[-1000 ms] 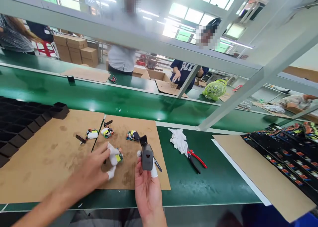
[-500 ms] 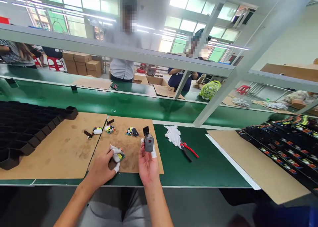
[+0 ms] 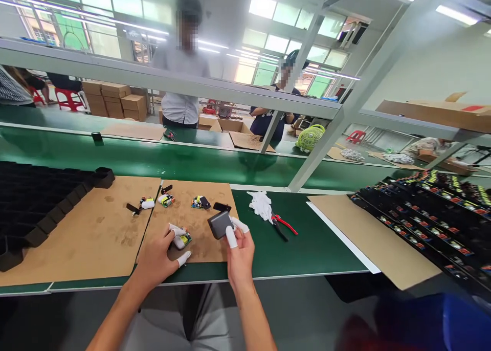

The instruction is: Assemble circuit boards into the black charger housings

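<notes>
My right hand (image 3: 238,254), with white finger cots on the fingertips, grips a dark grey charger housing (image 3: 220,224) tilted over the brown cardboard mat (image 3: 192,228). My left hand (image 3: 157,259), also wearing finger cots, pinches a small circuit board with a white part (image 3: 181,239) lying on the mat. Further back on the mats lie three more small boards (image 3: 201,202), (image 3: 166,200), (image 3: 146,203) and a few black clips (image 3: 133,208).
Black compartment trays (image 3: 42,202) fill the left. White gloves (image 3: 261,206) and red-handled cutters (image 3: 282,224) lie on the green bench. Trays of circuit boards (image 3: 433,218) and a cardboard sheet (image 3: 368,236) sit at right. Other people stand beyond the conveyor (image 3: 153,159).
My right hand has turned the charger housing from upright to tilted and moved it slightly right. The left hand stays on the small board. The view has pulled back and shifted.
</notes>
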The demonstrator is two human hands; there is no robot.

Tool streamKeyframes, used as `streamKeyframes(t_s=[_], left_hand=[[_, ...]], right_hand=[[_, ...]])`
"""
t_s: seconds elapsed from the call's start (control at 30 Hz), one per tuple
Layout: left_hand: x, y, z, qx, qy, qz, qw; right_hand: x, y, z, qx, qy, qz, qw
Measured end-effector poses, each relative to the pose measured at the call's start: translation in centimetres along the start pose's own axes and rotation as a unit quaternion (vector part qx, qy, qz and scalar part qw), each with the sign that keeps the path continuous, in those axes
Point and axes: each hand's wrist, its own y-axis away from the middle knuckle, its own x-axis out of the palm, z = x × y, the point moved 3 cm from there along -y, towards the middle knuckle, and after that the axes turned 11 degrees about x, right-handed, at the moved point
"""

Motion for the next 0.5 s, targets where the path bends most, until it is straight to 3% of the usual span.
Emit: streamKeyframes(t_s=[0.1,0.33,0.5], left_hand=[[0.0,0.0,0.0,0.001,-0.005,0.004,1.000],[0.3,0.3,0.2,-0.005,-0.012,0.010,1.000],[0.5,0.4,0.2,-0.001,-0.001,0.012,1.000]], right_hand=[[-0.7,0.8,0.8,-0.079,0.134,0.020,0.988],[0.3,2.4,1.2,-0.218,0.343,0.091,0.909],[0.9,3.5,5.5,-0.293,0.391,0.099,0.867]])
